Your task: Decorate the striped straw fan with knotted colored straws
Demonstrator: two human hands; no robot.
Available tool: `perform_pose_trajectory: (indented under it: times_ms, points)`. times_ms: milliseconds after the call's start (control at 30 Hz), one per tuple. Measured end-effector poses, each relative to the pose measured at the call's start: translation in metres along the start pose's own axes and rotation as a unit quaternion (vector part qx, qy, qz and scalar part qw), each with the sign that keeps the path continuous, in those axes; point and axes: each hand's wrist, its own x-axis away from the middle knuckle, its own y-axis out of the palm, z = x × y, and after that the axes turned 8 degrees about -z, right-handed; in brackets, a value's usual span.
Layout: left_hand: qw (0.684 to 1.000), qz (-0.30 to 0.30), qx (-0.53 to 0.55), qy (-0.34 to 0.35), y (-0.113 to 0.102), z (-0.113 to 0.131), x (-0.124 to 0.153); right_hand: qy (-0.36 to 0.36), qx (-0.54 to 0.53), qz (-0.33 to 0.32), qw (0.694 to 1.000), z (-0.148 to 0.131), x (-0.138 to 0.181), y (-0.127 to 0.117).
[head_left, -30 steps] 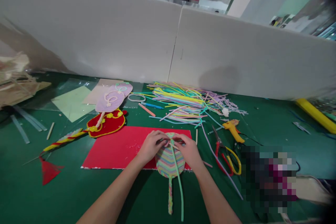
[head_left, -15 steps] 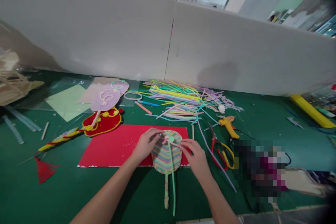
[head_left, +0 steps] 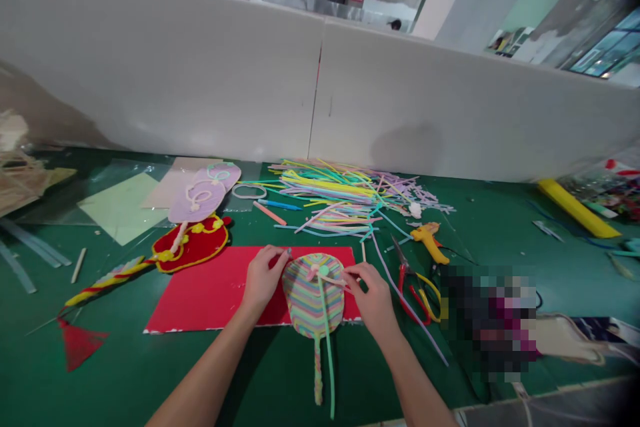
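A striped pastel fan (head_left: 313, 297) lies partly on a red sheet (head_left: 210, 287), its handle pointing toward me. A long green strip (head_left: 329, 353) runs down its middle, with a small pink and green curl at the top. My left hand (head_left: 263, 278) rests on the fan's upper left edge, fingers curled against it. My right hand (head_left: 370, 297) sits at the fan's right edge and pinches a thin pink strip (head_left: 336, 280) that reaches to the curl.
A heap of coloured strips (head_left: 340, 200) lies behind the red sheet. A yellow glue gun (head_left: 427, 240) and red-yellow scissors (head_left: 417, 283) are to the right. A lilac fan (head_left: 200, 193) and a red fan (head_left: 193, 247) lie left. A white partition (head_left: 320, 93) closes the back.
Both hands have drawn apart from the top of the fan to its sides. The right hand now pulls a pink strip out to the right.
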Motion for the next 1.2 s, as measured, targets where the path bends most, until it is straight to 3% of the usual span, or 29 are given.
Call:
perform_pose_trajectory:
  times_ms: [200, 333, 433, 600, 733, 867, 1067, 1200]
  points:
    - [1.000, 0.020, 0.001, -0.009, -0.002, -0.003, -0.001, 0.032, -0.024, -0.109, 0.993, -0.016, -0.011, -0.003]
    - [0.999, 0.029, -0.017, 0.007, -0.004, 0.000, -0.002, -0.020, 0.028, -0.041, 0.999, 0.005, -0.025, 0.000]
    - [0.997, 0.035, -0.056, 0.043, -0.005, 0.008, -0.011, -0.019, 0.057, 0.002, 0.998, 0.031, -0.034, -0.004]
    - [0.975, 0.021, -0.192, 0.113, -0.003, 0.014, -0.050, 0.000, 0.060, 0.021, 0.998, 0.057, -0.038, -0.021]
    - [0.957, -0.024, -0.271, 0.101, 0.005, 0.004, -0.080, 0.001, 0.043, 0.020, 0.999, 0.060, -0.032, -0.031]
    - [0.942, -0.053, -0.315, 0.102, 0.009, -0.004, -0.093, 0.015, 0.028, 0.020, 0.999, 0.062, -0.024, -0.038]
    - [0.923, 0.026, -0.361, 0.129, 0.003, -0.004, -0.098, 0.035, 0.024, 0.030, 0.999, 0.066, -0.014, -0.042]
    - [0.907, -0.092, -0.365, 0.192, 0.002, -0.003, -0.097, 0.039, 0.017, 0.025, 0.999, 0.065, -0.013, -0.044]
